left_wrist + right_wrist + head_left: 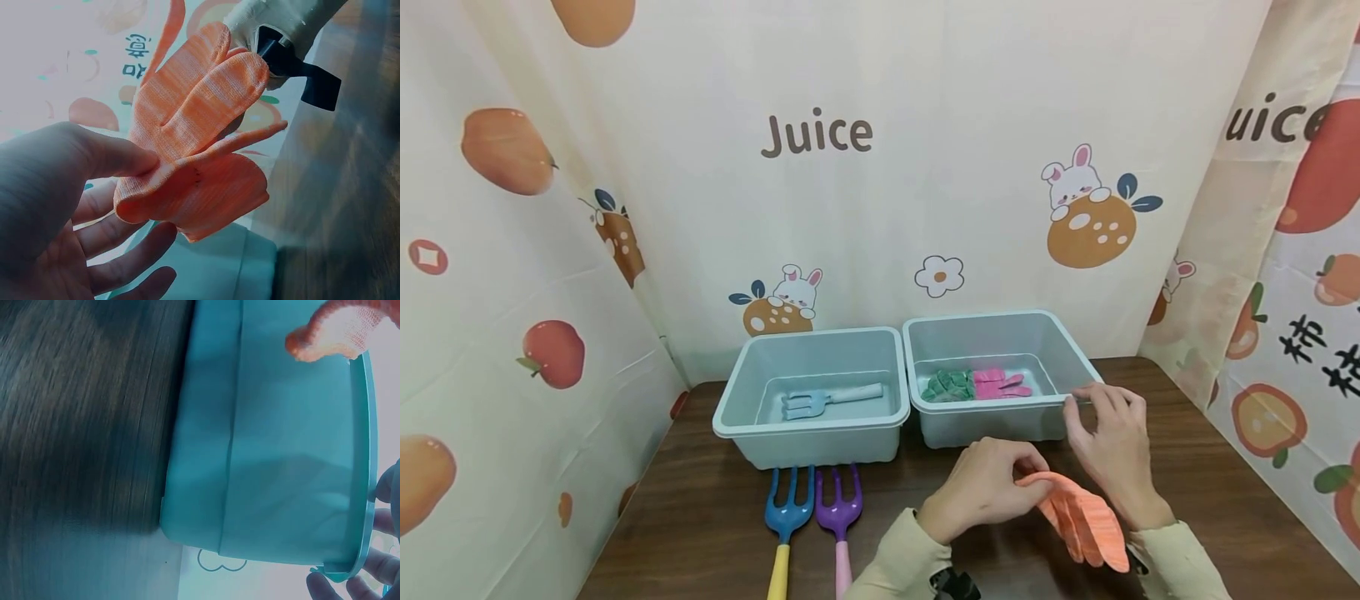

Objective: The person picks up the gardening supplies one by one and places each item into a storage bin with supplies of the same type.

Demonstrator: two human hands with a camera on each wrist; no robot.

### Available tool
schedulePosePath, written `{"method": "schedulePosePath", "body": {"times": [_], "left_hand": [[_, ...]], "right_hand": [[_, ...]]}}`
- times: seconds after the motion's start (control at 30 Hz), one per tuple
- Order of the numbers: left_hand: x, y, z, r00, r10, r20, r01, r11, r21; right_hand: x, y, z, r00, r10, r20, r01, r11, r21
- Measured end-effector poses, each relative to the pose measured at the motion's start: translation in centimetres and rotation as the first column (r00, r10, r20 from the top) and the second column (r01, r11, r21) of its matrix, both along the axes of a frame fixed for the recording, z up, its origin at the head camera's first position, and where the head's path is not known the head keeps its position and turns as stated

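My left hand point(988, 487) pinches an orange knit glove point(1082, 521) at its cuff between thumb and fingers. The glove's fingers hang towards my right wrist, above the table. In the left wrist view the thumb presses on the cuff of the glove point(194, 112), while the other fingers are spread below. My right hand point(1112, 442) holds the front right corner of the right pale blue bin point(992, 423), with the thumb at the front and fingers over the rim. Inside that bin lie a green glove point(947, 386) and a pink glove point(996, 384).
To the left stands a second pale blue bin point(816, 446), holding a light blue toy fork point(827, 400). In front of it, a blue fork with a yellow handle point(788, 517) and a purple fork with a pink handle point(840, 517) lie on the brown table point(677, 517). Printed curtains point(887, 208) surround the table.
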State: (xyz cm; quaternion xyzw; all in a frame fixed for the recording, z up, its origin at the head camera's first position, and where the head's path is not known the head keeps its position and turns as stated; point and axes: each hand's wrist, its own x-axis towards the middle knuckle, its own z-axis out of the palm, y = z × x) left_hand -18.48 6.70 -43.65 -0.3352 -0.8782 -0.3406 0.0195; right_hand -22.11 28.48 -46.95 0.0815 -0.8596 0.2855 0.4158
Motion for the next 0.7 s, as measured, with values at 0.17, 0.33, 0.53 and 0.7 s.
{"method": "schedulePosePath", "body": {"times": [0.17,0.33,0.53,0.7], "left_hand": [[-0.06,-0.10,0.13,1.000,0.012,-0.001,-0.012,1.000,0.017],[-0.28,-0.22,0.10,1.000,0.003,0.004,-0.003,1.000,0.031],[-0.41,-0.40,0.30,1.000,-0.006,0.014,0.005,0.998,0.066],[-0.42,-0.40,0.72,1.000,-0.007,0.021,0.005,0.995,0.103]], "right_hand": [[-0.09,-0.05,-0.01,1.000,0.005,0.000,-0.005,1.000,-0.001],[-0.23,-0.10,-0.05,1.000,0.015,-0.024,-0.015,1.000,0.003],[-0.22,-0.16,-0.03,0.999,0.015,-0.033,-0.015,1.000,0.012],[0.07,-0.13,0.08,1.000,0.004,-0.005,-0.004,1.000,0.015]]}}
